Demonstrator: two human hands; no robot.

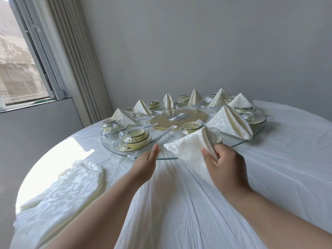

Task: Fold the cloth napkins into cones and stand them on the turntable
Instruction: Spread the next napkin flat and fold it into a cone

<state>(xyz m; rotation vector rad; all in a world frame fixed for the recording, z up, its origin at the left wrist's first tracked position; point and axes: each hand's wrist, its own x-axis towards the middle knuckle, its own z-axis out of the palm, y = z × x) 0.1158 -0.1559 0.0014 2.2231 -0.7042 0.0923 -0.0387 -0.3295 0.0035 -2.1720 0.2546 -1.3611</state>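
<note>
- Placement was the step in hand: the right hand (222, 164) pinched the folded edge of a cone-shaped napkin (188, 146), which sat at the 6 o'clock rim of the glass turntable (240, 143), its base partly overhanging the edge.
- The left hand (145, 164) hovered just beside the napkin at 7 o'clock, fingers relaxed and holding nothing.
- Six finished cones (231, 123) stood from 9 round to 4 o'clock.
- Next, I judged, the cone needed nudging inward, its base spread, then a gentle release.
- A stack of unfolded napkins (71, 187) waited on the tablecloth (179, 203) at 8 o'clock.
</note>
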